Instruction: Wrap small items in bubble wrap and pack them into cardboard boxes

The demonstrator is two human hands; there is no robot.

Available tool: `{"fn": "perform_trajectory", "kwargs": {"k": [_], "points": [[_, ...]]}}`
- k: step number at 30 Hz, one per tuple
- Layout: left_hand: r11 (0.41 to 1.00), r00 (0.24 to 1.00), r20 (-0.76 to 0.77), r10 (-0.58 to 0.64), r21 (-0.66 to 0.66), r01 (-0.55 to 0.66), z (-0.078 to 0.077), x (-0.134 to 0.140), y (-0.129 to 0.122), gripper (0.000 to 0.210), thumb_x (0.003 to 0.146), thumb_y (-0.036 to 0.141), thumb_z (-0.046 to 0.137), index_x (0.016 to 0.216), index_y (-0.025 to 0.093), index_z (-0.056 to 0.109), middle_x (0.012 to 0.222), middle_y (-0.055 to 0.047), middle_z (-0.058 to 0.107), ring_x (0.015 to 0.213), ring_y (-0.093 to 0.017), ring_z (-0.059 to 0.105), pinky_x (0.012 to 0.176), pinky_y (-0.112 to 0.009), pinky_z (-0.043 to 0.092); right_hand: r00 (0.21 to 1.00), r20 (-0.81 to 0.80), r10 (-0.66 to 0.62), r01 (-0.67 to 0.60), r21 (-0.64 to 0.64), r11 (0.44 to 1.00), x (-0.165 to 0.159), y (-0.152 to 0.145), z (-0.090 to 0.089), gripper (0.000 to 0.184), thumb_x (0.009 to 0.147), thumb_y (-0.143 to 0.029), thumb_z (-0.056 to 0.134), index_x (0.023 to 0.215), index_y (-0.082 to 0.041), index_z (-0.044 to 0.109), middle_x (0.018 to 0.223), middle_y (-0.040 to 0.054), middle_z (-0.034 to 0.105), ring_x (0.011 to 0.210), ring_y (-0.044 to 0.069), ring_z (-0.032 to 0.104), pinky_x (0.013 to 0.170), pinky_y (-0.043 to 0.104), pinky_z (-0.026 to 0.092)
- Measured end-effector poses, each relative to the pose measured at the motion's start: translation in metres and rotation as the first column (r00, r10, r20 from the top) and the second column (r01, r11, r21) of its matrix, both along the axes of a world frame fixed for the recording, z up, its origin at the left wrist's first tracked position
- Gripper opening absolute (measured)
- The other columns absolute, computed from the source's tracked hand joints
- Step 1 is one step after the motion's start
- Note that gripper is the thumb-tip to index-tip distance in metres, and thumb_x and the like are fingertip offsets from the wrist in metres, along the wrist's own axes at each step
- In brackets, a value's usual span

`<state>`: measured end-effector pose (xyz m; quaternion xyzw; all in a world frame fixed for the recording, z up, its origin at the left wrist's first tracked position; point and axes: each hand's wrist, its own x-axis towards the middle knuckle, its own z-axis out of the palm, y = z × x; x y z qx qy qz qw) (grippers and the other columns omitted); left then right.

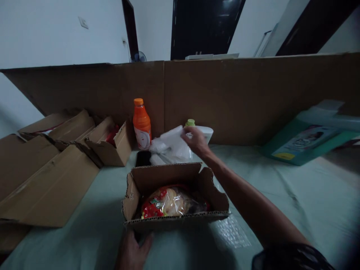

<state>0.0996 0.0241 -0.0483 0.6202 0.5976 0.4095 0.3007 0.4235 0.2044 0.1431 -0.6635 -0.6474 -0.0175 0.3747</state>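
Note:
In front of me on the table sits a small open cardboard box [165, 172] with a clear-and-red plastic packet of food [168, 202] inside. My left hand [133, 251] is at the box's near left edge, thumb and finger apart; whether it touches the cardboard I cannot tell. Beyond the box, my right hand [195, 139] is closed at the edge of crumpled white plastic wrap [174, 144], its fingertips partly hidden. Behind that hand stands a white bottle with a green cap [190, 122], mostly covered.
An orange bottle [142, 123] stands against the cardboard wall [239, 97]. Several open cardboard boxes [56, 180] fill the left side. A dark flat object [143, 158] lies beside the wrap. Bubble wrap [232, 232] lies right; a large green jug [300, 138] leans far right.

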Motion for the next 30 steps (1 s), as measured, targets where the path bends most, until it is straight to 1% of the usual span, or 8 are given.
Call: {"fn": "perform_trajectory", "kwargs": {"k": [5, 9, 14, 16, 19, 22, 25, 30], "points": [[0.995, 0.995, 0.090, -0.039, -0.086, 0.047, 0.035, 0.007, 0.013, 0.050, 0.064, 0.046, 0.069, 0.104, 0.017, 0.061, 0.105, -0.016, 0.072, 0.107, -0.037, 0.068, 0.101, -0.053, 0.051, 0.862, -0.504, -0.046, 0.200, 0.255, 0.946, 0.048, -0.119, -0.006, 0.021, 0.080, -0.039, 0.066, 0.086, -0.021, 0.057, 0.079, -0.0008, 0.060, 0.071, 0.014, 0.053, 0.070, 0.028, 0.044], [0.986, 0.984, 0.134, -0.113, -0.105, 0.128, 0.050, 0.016, 0.025, 0.059, 0.070, 0.040, 0.069, 0.120, 0.014, 0.053, 0.120, -0.016, 0.066, 0.120, -0.033, 0.062, 0.109, -0.050, 0.045, 0.765, -0.606, -0.219, 0.417, 0.207, 0.885, 0.064, -0.213, -0.043, 0.024, 0.079, -0.043, 0.067, 0.084, -0.023, 0.054, 0.077, -0.0014, 0.056, 0.070, 0.015, 0.051, 0.069, 0.029, 0.044], [0.983, 0.977, 0.123, -0.176, -0.026, 0.181, 0.058, 0.031, 0.039, 0.056, 0.077, 0.029, 0.066, 0.129, 0.018, 0.049, 0.128, -0.013, 0.063, 0.127, -0.029, 0.057, 0.114, -0.047, 0.039, 0.827, -0.254, -0.501, 0.463, -0.199, 0.864, 0.082, -0.289, -0.096, 0.032, 0.077, -0.052, 0.063, 0.088, -0.022, 0.062, 0.092, 0.0097, 0.068, 0.084, 0.027, 0.061, 0.078, 0.042, 0.049], [0.982, 0.974, 0.121, -0.189, 0.014, 0.189, 0.061, 0.034, 0.043, 0.055, 0.078, 0.027, 0.066, 0.129, 0.018, 0.049, 0.130, -0.012, 0.062, 0.127, -0.028, 0.056, 0.114, -0.046, 0.039, 0.834, -0.043, -0.551, 0.533, -0.201, 0.822, 0.085, -0.308, -0.104, 0.038, 0.078, -0.051, 0.060, 0.099, -0.020, 0.066, 0.104, 0.0145, 0.070, 0.095, 0.034, 0.062, 0.085, 0.050, 0.048], [0.980, 0.972, 0.131, -0.195, -0.002, 0.197, 0.062, 0.034, 0.045, 0.056, 0.077, 0.026, 0.068, 0.129, 0.018, 0.049, 0.127, -0.012, 0.064, 0.123, -0.028, 0.059, 0.111, -0.045, 0.043, 0.815, 0.094, -0.571, 0.575, -0.015, 0.818, 0.070, -0.322, -0.100, 0.037, 0.087, -0.045, 0.055, 0.112, -0.020, 0.065, 0.116, 0.0163, 0.068, 0.105, 0.037, 0.062, 0.093, 0.056, 0.044], [0.983, 0.976, 0.126, -0.179, -0.023, 0.184, 0.061, 0.033, 0.044, 0.060, 0.075, 0.027, 0.070, 0.130, 0.019, 0.049, 0.130, -0.012, 0.063, 0.126, -0.028, 0.057, 0.113, -0.045, 0.040, 0.955, 0.042, -0.295, 0.296, -0.035, 0.955, 0.030, -0.309, -0.091, 0.035, 0.091, -0.041, 0.056, 0.120, -0.023, 0.063, 0.121, 0.0141, 0.068, 0.110, 0.033, 0.064, 0.095, 0.050, 0.048], [0.988, 0.982, 0.111, -0.152, -0.010, 0.154, 0.058, 0.037, 0.043, 0.059, 0.075, 0.028, 0.071, 0.130, 0.018, 0.050, 0.129, -0.012, 0.064, 0.126, -0.029, 0.058, 0.112, -0.045, 0.041, 0.999, -0.041, -0.012, 0.005, -0.159, 0.987, -0.013, -0.277, -0.089, 0.050, 0.089, -0.044, 0.060, 0.134, -0.023, 0.056, 0.134, 0.0148, 0.063, 0.116, 0.034, 0.062, 0.094, 0.051, 0.050], [0.992, 0.988, 0.090, -0.123, 0.049, 0.119, 0.050, 0.051, 0.043, 0.057, 0.077, 0.028, 0.069, 0.130, 0.016, 0.051, 0.125, -0.014, 0.065, 0.125, -0.030, 0.058, 0.111, -0.045, 0.042, 0.980, -0.198, -0.031, -0.001, -0.163, 0.987, -0.028, -0.238, -0.099, 0.049, 0.088, -0.033, 0.056, 0.136, -0.023, 0.052, 0.112, 0.0119, 0.073, 0.097, 0.032, 0.070, 0.086, 0.049, 0.053]]}}
